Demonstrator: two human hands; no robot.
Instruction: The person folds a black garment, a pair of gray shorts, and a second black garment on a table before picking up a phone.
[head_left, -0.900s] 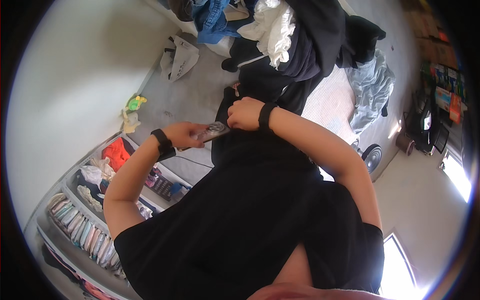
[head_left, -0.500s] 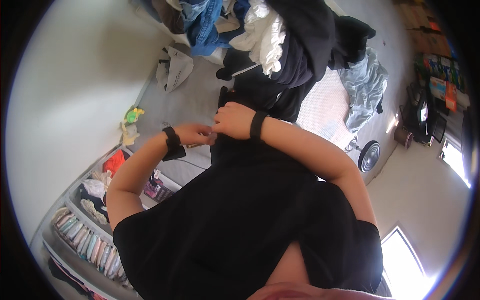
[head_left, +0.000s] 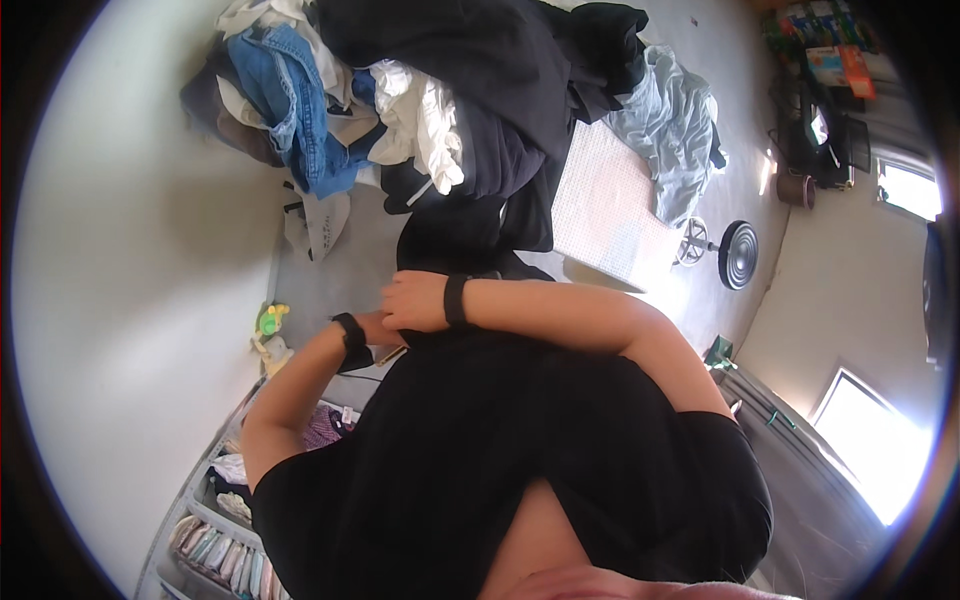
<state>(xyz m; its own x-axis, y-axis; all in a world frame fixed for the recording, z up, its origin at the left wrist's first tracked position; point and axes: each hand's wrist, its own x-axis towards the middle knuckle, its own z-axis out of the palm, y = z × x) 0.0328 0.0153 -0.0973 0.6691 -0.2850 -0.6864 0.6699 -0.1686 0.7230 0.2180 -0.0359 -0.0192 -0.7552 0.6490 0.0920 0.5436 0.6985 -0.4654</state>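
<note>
Both my hands meet at the left side of my waist, against the black short-sleeved top (head_left: pixel 540 420) I wear. My right hand (head_left: pixel 415 302) crosses my front with its fingers curled in at the waist; what they close on, if anything, is hidden. My left hand (head_left: pixel 378 328) sits just below and behind it, its fingers covered by the right hand and the dark cloth. Each wrist carries a black band, the left one like a watch (head_left: pixel 353 343). Black cloth (head_left: pixel 450 240) covers my legs.
Ahead is a heap of clothes: blue jeans (head_left: pixel 290 105), a white crinkled garment (head_left: pixel 420 125) and black garments (head_left: pixel 460 45). Right of it, a pale blue-grey garment (head_left: pixel 665 125) drapes a white textured surface (head_left: pixel 610 215), near a dumbbell (head_left: pixel 738 255). Clothes-filled drawers (head_left: pixel 215 560) stand lower left by the wall.
The view has shifted, with the clothes heap now farther left. My left fingers, visible at the right fingertips before, are now tucked behind my right hand.
</note>
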